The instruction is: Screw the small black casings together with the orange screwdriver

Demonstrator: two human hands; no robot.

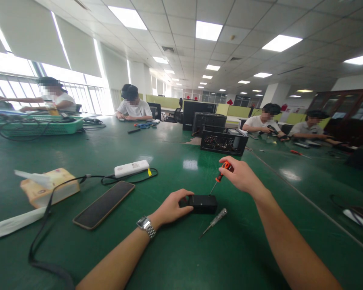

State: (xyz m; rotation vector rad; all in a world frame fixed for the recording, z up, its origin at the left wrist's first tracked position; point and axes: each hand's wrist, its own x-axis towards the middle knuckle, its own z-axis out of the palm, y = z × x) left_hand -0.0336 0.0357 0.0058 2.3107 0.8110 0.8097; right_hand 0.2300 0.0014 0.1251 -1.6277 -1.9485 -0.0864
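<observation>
A small black box [204,204] lies on the green table in front of me. My left hand [174,206], with a metal watch [146,226] on the wrist, grips the box's left end between thumb and fingers. In my right hand [241,173] is an orange and black screwdriver [219,176], its handle pinched by the fingers. The shaft slants down, and its tip meets the top of the box near the far right edge. Close by, on the near right side of the box, lies a second screwdriver [215,220] with a clear handle.
To the left are a phone [104,204], a white power strip [132,168] with its black cable, and a tissue pack [50,187]. Beyond the box stands an open black metal case [224,141]. A green basket [45,127] sits far left. Several people work around the table.
</observation>
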